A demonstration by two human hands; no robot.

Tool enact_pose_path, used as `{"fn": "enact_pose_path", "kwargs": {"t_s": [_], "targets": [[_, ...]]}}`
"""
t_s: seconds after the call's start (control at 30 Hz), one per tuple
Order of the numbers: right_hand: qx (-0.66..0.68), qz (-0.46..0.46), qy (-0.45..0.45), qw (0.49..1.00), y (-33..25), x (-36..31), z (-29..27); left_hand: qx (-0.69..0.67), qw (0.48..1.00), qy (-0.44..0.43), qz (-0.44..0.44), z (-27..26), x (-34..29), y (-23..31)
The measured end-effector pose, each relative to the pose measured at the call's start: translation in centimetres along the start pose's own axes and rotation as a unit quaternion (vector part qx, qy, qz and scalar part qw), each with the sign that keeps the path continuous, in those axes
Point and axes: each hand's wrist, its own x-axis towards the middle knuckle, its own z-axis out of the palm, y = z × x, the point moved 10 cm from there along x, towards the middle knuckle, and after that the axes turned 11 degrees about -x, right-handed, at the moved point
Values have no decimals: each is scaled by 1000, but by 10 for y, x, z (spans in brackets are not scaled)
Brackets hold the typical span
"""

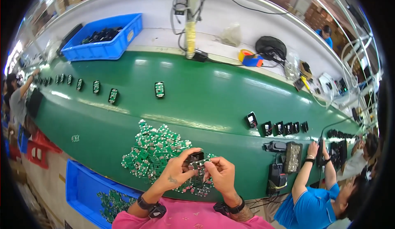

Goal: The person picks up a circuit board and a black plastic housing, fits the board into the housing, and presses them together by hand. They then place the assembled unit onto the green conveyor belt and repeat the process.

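Note:
My left hand grips a small black plastic casing just above the near edge of the bench. Pinched in the fingers of my right hand is a small green circuit board, held against the casing's near side. Whether the board sits inside the casing cannot be made out. Beside and under my hands spreads a heap of loose green circuit boards, most of it to the left.
Casings with boards fitted stand in a row at far left; open black casings line the right. A blue crate stands at the back. Another blue bin holds boards below. At right, a co-worker in blue works near a power tool.

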Motion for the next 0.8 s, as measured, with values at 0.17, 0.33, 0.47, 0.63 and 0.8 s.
{"fn": "enact_pose_path", "kwargs": {"t_s": [0.17, 0.33, 0.47, 0.63, 0.8], "targets": [[17, -51, -57, 997, -9, 6, 13, -67, 996, 51, -20, 0, 5, -12], [34, 38, -29, 998, 9, 5, -9, -32, 999, -2, 10, 14, 11, -9], [-39, 20, -38, 998, 2, 8, -8, 100, 992, 29, 74, 9, 10, 2], [-244, -90, -40, 965, -23, 8, -1, 149, 971, 78, 172, 1, 11, 16], [-293, -154, 0, 944, -55, 8, 4, 174, 960, 126, 181, 2, 5, 27]]}}
